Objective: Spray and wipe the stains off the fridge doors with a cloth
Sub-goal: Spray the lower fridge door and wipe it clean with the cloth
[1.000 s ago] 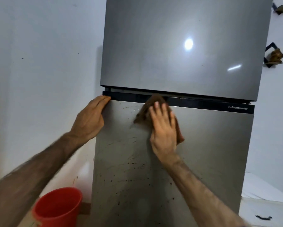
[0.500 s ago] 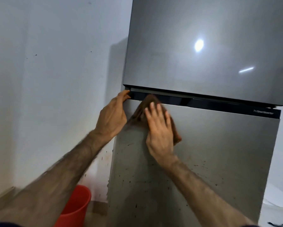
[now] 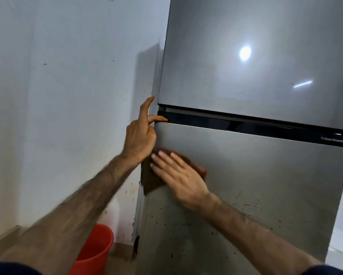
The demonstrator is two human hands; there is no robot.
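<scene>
Your right hand [image 3: 178,175] lies flat, fingers straight and slightly spread, pressing the brown cloth [image 3: 149,180] against the lower fridge door [image 3: 256,185]. The fingers point toward the door's left edge. The cloth sits at that edge in the upper part of the door, below the dark handle strip [image 3: 246,126]; its long axis runs roughly up and down, and its lower corner hangs just past the door's edge.

Your left hand [image 3: 140,138] holds nothing: the index finger points up beside the corner of the upper fridge door [image 3: 256,56], another fingertip touches the left end of the handle strip, and the remaining fingers are loosely curled.

Dark stains [image 3: 186,235] speckle the lower part of the lower door; the area around the cloth appears clean.

A red bucket [image 3: 95,249] stands on the floor by the white wall [image 3: 67,96], left of the fridge. Its contents cannot be determined.
</scene>
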